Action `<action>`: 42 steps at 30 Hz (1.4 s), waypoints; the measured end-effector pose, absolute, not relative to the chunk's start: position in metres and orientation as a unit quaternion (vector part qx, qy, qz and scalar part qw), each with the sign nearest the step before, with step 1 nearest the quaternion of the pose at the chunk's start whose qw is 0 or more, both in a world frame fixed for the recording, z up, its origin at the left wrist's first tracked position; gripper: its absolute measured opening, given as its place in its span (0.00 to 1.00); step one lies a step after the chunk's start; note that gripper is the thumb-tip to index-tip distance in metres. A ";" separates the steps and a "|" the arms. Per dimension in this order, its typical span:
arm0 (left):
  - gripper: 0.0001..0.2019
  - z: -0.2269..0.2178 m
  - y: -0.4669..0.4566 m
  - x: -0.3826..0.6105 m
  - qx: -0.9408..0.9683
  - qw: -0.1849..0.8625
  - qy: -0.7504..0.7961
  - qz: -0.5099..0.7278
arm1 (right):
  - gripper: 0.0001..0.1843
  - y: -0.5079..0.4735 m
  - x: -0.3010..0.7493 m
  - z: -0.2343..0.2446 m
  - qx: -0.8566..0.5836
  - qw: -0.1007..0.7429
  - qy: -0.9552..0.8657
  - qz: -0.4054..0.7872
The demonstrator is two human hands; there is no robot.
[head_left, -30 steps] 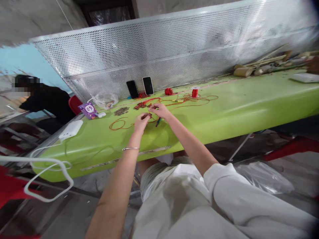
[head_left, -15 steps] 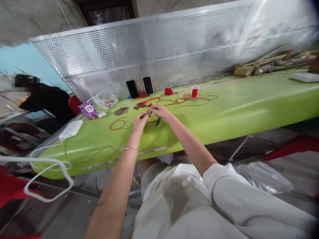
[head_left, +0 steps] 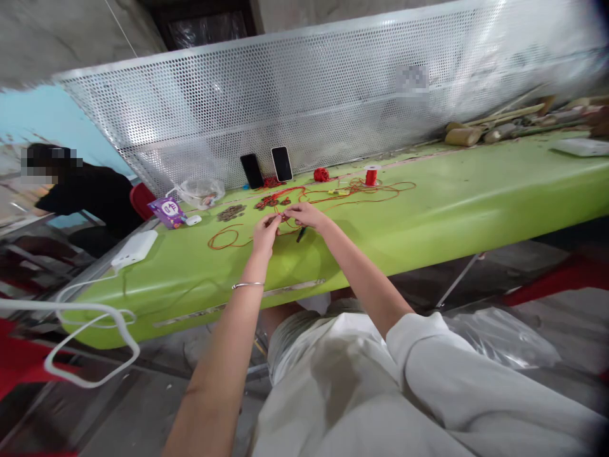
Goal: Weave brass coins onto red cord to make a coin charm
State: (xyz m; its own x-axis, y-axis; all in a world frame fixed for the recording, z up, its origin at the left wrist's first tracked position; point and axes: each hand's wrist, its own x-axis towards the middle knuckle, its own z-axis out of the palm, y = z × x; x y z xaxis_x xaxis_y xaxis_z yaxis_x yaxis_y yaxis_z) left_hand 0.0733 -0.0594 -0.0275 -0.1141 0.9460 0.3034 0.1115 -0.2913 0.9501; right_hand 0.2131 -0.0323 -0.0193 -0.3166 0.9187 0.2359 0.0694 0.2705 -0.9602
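Note:
My left hand [head_left: 266,232] and my right hand [head_left: 306,216] meet over the green table, thumbs and fingers pinched close together. Between the fingertips runs thin red cord; any small piece held with it is too hidden to name. A long loop of the orange-red cord [head_left: 223,247] lies left of my left hand. Just beyond the fingers sits a cluster of brown coin-like discs with red cord [head_left: 269,203]. A pile of grey-brown discs [head_left: 231,212] is further left. Under my right hand rests a dark pen-like tool [head_left: 301,235], partly covered.
Two phones [head_left: 282,164] lean on the perforated metal panel [head_left: 323,95]. A ball of red cord [head_left: 321,174] and a red spool [head_left: 371,176] stand behind the hands. At left are a purple packet [head_left: 167,212], a plastic bag [head_left: 202,192] and a white power strip [head_left: 135,248]. A person [head_left: 85,184] sits beyond.
My right hand's fingers have shifted slightly lower and flatter, and the left fingertips have closed in a little. Other things stay where they were.

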 end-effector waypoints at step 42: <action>0.06 -0.024 -0.081 0.080 0.697 -0.013 0.494 0.519 | 0.16 -0.037 0.209 -0.016 -0.377 0.389 -0.689 0.481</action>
